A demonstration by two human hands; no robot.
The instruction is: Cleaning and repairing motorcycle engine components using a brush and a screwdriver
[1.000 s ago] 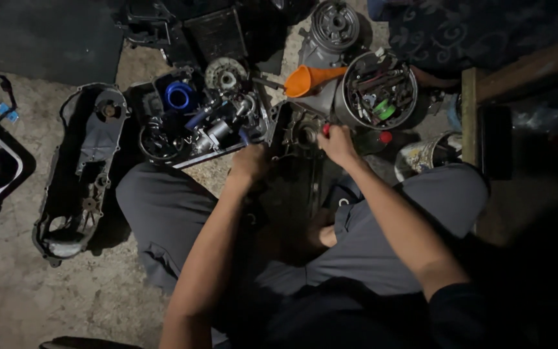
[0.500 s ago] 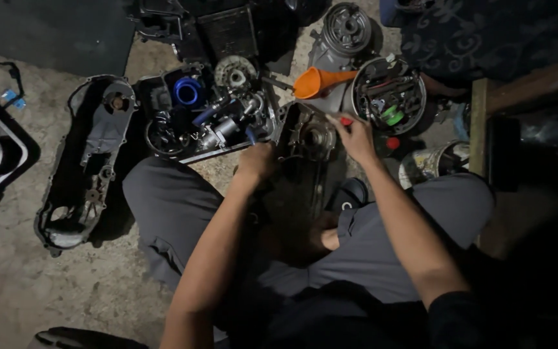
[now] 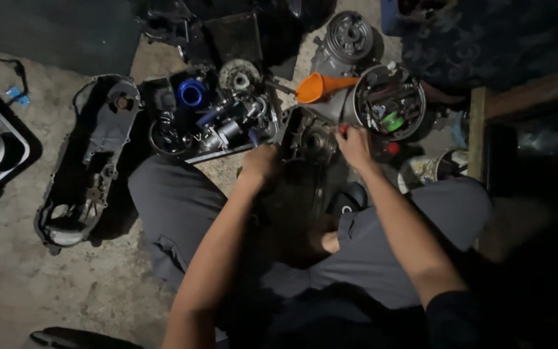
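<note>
Left hand [image 3: 261,161] clamps the engine casing [image 3: 308,139]; right hand [image 3: 354,143] pinches a red-handled tool [image 3: 342,130] (grimy casing could slip, tool jabbing fingers).

A bare, dusty concrete floor [image 3: 20,284] carries everything. A long dark engine side cover [image 3: 88,165] is laid open side up at the left, and just right of it a shallow tray [image 3: 182,155] heaped with small engine parts is set down. Further right of the cover an orange funnel [image 3: 318,86] and a round tin [image 3: 389,102] of loose parts are placed, and a black-rimmed tray [image 3: 8,139] is seen to its left.
</note>
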